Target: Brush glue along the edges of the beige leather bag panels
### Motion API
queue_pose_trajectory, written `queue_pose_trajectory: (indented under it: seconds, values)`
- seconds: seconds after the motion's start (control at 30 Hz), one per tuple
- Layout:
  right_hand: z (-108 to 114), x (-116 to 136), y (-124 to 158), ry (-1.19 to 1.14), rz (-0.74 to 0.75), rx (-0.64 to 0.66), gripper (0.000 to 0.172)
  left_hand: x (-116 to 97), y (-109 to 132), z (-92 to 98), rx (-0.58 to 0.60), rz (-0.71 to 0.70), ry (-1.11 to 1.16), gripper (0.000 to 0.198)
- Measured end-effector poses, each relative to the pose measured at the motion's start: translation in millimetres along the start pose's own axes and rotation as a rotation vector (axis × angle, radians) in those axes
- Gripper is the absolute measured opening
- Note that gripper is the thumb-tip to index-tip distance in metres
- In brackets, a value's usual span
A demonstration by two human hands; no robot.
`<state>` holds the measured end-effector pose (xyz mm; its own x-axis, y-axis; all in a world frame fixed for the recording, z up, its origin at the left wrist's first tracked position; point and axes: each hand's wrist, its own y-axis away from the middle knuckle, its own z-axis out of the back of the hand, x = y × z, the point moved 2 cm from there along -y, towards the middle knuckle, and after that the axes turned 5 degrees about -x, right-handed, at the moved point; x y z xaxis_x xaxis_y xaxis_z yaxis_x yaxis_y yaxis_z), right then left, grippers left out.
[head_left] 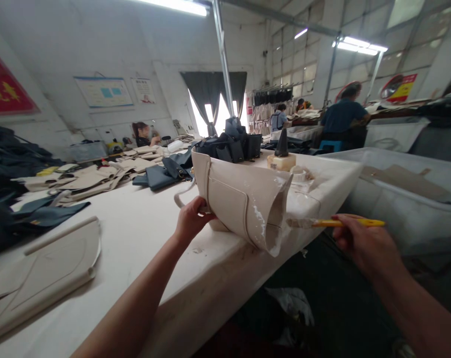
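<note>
My left hand [193, 216] grips a beige bag body [229, 191] at its left end, thumb and fingers closed on the edge. The bag lies tilted over the table's front edge, its open end facing right. White glue-like smears [260, 216] run along the outside near that opening. In my right hand [359, 238] is a brush [344, 223] with a yellow handle, held between thumb and fingers. Its pale bristle end points left, close to the bag's open rim; whether it touches cannot be made out.
Flat beige pieces [54, 268] lie on the white table [136, 248] at left. Dark blue bags [233, 144] are piled behind. A glue-stained container with a black cone top [281, 154] stands at the far edge. Plastic bins [389, 164] are at right; several people sit farther back.
</note>
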<state>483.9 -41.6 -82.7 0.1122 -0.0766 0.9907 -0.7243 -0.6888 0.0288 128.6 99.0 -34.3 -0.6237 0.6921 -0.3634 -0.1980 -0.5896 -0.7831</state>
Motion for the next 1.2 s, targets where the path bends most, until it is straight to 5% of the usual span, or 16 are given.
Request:
queue_pose_trajectory:
  seconds: [0.13,0.47,0.73,0.97,1.2]
  values:
    - [-25,1,-25,-0.021,-0.231,0.158,0.014,-1,-1,-0.3,0.013,-0.025,-0.009,0.036]
    - [-53,22,-47,0.35,0.036,0.22,0.013,7,-1,-2.5,0.046,0.03,-0.02,0.032]
    - [-52,28,-31,0.331,-0.123,0.413,0.02,7,-2,-4.5,0.065,0.1,0.033,0.03]
    - [-47,27,-38,0.408,0.037,0.326,0.023,3,-4,-2.9,0.089,0.133,0.02,0.031]
    - [-37,18,-46,0.312,0.011,0.291,0.014,3,-3,-1.9,0.098,0.097,0.031,0.03]
